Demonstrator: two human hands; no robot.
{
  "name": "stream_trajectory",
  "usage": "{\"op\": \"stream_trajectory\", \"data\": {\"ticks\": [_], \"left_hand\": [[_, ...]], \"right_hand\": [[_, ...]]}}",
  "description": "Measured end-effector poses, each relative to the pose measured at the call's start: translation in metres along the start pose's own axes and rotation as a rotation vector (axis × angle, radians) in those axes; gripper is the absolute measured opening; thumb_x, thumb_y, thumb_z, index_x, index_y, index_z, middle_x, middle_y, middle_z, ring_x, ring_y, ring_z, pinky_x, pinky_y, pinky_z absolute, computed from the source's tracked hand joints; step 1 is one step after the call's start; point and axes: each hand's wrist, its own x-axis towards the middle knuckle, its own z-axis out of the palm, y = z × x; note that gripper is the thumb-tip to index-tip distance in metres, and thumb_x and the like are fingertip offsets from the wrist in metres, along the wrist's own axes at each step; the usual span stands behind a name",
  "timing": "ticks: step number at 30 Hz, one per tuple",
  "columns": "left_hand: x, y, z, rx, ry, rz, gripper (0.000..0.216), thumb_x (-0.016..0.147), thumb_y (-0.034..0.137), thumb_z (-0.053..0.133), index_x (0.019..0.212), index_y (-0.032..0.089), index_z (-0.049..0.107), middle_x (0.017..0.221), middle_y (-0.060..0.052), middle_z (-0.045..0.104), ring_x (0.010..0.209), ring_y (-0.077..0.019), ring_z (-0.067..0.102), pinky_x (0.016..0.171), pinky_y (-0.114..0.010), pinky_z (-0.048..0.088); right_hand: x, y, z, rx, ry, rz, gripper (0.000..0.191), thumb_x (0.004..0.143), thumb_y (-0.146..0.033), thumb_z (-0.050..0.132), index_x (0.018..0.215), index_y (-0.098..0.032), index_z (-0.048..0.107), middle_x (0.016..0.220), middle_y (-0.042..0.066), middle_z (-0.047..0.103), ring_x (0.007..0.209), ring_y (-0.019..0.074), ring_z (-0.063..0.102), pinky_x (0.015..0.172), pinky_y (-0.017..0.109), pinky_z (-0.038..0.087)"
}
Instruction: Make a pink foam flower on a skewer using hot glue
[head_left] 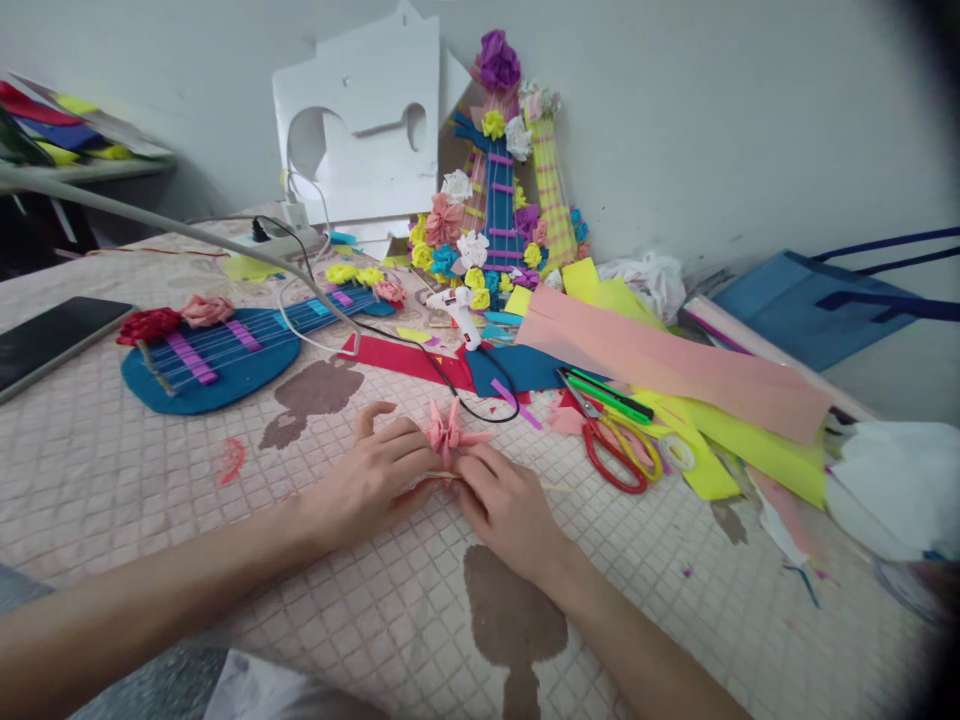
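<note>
Between my two hands is a pink paper flower (448,432) with pointed petals spread outward. My left hand (390,462) pinches it from the left, index finger raised and curled away. From the right, my right hand (506,500) closes its fingers on the flower's base. A thin pale stick or strip shows under the fingertips; what it is I cannot make out. Beyond the hands lies a white hot glue gun (459,315) with a black cord. To the right are red-handled scissors (611,450) and a green utility knife (611,395).
A blue paper guitar (217,365) with paper roses lies at left, near a dark phone (60,340). Pink crepe paper (667,360) and yellow sheets spread at right, by a tape roll (677,452). Flower-covered paper guitars (501,200) lean on the wall beside white cut-out board (375,90).
</note>
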Motion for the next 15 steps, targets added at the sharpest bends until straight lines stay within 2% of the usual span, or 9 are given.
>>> {"op": "stream_trajectory", "data": {"ticks": [9, 15], "left_hand": [[-0.0002, -0.0007, 0.0016, -0.013, 0.008, -0.012, 0.013, 0.091, 0.022, 0.049, 0.084, 0.021, 0.06, 0.079, 0.003, 0.062, 0.081, -0.0135, 0.055, 0.099, -0.042, 0.02], [0.0, -0.0001, 0.0023, -0.012, 0.012, -0.026, 0.013, 0.09, 0.021, 0.049, 0.082, 0.021, 0.059, 0.079, 0.003, 0.062, 0.081, -0.0137, 0.055, 0.1, -0.042, 0.02]], "right_hand": [[0.0003, 0.0007, 0.0003, 0.121, 0.015, 0.071, 0.015, 0.085, -0.015, 0.049, 0.098, -0.021, 0.051, 0.1, 0.006, 0.061, 0.096, 0.0187, 0.059, 0.073, 0.03, 0.05], [0.003, -0.0023, -0.0009, 0.089, 0.023, 0.071, 0.01, 0.086, -0.021, 0.051, 0.095, -0.02, 0.052, 0.097, 0.007, 0.061, 0.094, 0.0201, 0.059, 0.074, 0.031, 0.051]]}}
